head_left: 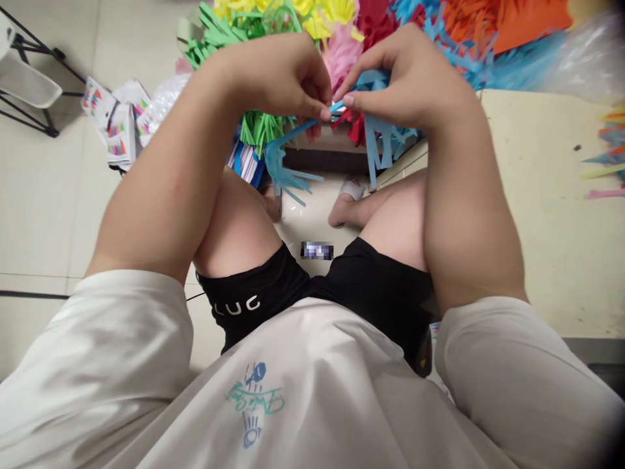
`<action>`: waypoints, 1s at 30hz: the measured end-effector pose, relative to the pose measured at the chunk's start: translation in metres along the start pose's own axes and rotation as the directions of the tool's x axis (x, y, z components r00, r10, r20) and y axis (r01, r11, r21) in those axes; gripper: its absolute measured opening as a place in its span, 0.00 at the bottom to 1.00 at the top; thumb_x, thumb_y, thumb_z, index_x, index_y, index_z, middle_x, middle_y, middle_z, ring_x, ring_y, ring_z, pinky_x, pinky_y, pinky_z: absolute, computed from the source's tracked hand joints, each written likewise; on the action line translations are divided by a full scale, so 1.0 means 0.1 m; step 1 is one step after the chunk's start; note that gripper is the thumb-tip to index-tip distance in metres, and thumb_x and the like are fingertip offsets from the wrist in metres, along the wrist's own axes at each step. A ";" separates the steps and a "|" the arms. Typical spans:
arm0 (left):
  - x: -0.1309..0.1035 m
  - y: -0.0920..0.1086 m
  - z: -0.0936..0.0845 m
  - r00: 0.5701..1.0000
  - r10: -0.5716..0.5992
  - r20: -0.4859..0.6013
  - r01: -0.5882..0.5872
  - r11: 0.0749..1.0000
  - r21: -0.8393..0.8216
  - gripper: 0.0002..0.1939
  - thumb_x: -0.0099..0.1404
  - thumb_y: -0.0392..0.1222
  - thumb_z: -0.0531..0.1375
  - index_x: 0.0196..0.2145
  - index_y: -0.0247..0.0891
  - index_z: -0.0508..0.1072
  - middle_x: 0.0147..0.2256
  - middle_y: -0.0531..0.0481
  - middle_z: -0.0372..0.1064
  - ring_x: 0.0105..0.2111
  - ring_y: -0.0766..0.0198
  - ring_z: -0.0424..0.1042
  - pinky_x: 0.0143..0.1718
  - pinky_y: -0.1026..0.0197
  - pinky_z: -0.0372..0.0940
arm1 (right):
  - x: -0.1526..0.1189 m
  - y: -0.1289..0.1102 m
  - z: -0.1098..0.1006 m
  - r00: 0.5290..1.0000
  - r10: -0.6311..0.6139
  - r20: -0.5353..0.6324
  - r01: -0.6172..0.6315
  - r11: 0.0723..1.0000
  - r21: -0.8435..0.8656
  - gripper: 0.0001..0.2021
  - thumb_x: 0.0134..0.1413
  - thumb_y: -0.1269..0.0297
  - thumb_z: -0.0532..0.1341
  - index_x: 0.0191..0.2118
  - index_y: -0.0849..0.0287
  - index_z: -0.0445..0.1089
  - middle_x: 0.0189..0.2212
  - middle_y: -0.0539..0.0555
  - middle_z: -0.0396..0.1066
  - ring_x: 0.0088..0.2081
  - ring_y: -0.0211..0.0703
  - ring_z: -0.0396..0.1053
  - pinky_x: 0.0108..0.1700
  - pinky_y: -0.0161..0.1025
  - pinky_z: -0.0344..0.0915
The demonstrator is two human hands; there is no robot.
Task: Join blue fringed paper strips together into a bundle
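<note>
A light blue fringed paper tassel (286,163) is stretched between my hands, its middle drawn into a narrow band. My left hand (300,81) pinches this band between thumb and fingertips. Close beside it, my right hand (407,81) grips the band's other side with thumb and forefinger. Cut strips hang below both hands, loose and spread. Behind them lie heaps of fringed paper: green (219,36), yellow (336,13), pink (344,49), red (375,23) and orange (517,26). My right fingers partly cover the blue strips near them.
A pale tabletop (537,208) stands on the right, with coloured strips (610,156) at its edge. Printed packets (120,127) and clear plastic wrap (168,98) lie at the left. A folding chair (34,81) stands farther left. A pixelated dark object (316,251) shows between my legs.
</note>
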State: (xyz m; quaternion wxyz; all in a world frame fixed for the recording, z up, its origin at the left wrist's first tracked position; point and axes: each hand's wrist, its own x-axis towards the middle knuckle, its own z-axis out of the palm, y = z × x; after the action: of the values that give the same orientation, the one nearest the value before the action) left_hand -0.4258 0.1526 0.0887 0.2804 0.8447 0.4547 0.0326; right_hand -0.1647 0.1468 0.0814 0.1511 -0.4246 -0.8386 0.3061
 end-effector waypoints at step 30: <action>0.03 0.23 0.09 0.992 -0.122 0.034 0.114 0.978 0.175 0.23 0.85 0.48 0.62 0.54 0.26 0.91 0.26 0.51 0.57 0.32 0.69 0.51 0.45 0.60 0.48 | 0.03 -0.03 0.01 0.977 0.202 0.075 -0.199 0.979 -0.046 0.13 0.80 0.71 0.64 0.38 0.71 0.71 0.25 0.45 0.49 0.28 0.19 0.45 0.35 0.33 0.43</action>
State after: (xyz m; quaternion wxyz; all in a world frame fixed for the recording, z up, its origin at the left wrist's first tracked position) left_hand -0.4041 0.1415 0.0921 0.2176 0.8379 0.4988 -0.0422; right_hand -0.1689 0.1477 0.0828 0.0779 -0.4971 -0.8026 0.3203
